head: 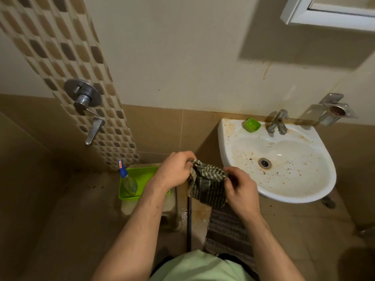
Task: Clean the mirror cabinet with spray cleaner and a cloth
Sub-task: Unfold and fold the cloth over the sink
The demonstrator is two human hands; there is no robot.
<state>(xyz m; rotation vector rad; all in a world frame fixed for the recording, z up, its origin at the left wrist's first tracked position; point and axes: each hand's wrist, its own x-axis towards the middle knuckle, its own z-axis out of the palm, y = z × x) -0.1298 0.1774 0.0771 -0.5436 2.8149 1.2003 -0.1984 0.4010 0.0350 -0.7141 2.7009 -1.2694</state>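
Note:
A dark green and white striped cloth (206, 183) hangs between both hands in front of me. My left hand (175, 169) pinches its upper left corner. My right hand (240, 190) grips its right edge. A clear spray bottle with a blue nozzle (126, 179) stands in a green plastic tray (146, 173) on a low ledge to the left. The white corner of the mirror cabinet (324, 15) shows on the wall at the top right, well above the hands.
A stained white sink (280, 161) with a tap (277, 122) and a small green dish (252, 124) is on the right. Shower valve and lever (85, 100) sit on the tiled wall at the left. A striped mat (229, 232) lies on the floor.

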